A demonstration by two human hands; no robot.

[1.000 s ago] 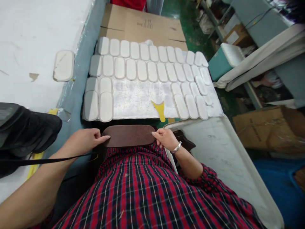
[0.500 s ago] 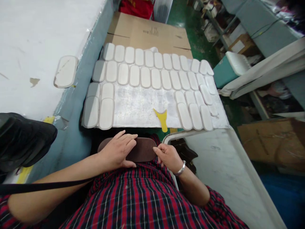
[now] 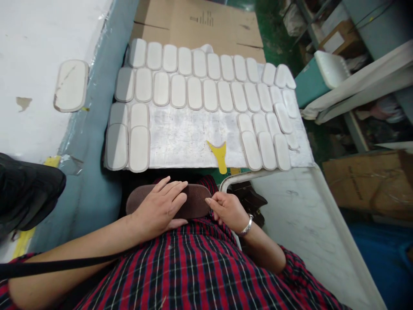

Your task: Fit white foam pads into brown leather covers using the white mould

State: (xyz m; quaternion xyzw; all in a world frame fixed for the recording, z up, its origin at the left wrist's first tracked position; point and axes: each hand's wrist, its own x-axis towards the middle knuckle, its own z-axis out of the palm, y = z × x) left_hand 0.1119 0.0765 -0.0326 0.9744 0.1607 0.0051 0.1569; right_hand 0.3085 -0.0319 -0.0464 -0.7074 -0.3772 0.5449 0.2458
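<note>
A: What is sitting at the far left?
B: A black, soft-looking item (image 3: 30, 189) is jutting in, and beyond it a white, round-cornered pad (image 3: 71, 85) is lying on the white tabletop (image 3: 35, 56).
A: And next?
B: Rows of white, round-cornered pads (image 3: 195, 94) are covering much of a pale, flat board (image 3: 180, 140). Nearer, the left hand (image 3: 161, 206) is lying over a dark brown, smooth, oblong panel with rounded ends (image 3: 198, 201), its fingers stretching out nearly straight, thumb apart; it is covering the panel, not gripping it.
A: Where is the panel resting?
B: It is lying just short of the board's near edge, against the red-and-black plaid shirt (image 3: 180, 258).
A: Further right?
B: A yellow, forked flat piece (image 3: 220, 157) is lying at the board's near edge. The right hand (image 3: 229, 211), wearing a silver bracelet (image 3: 248, 224), is curling its fingers and pinching the panel's right end. Past it, a white, raised-rim tray (image 3: 300, 215) is standing.
</note>
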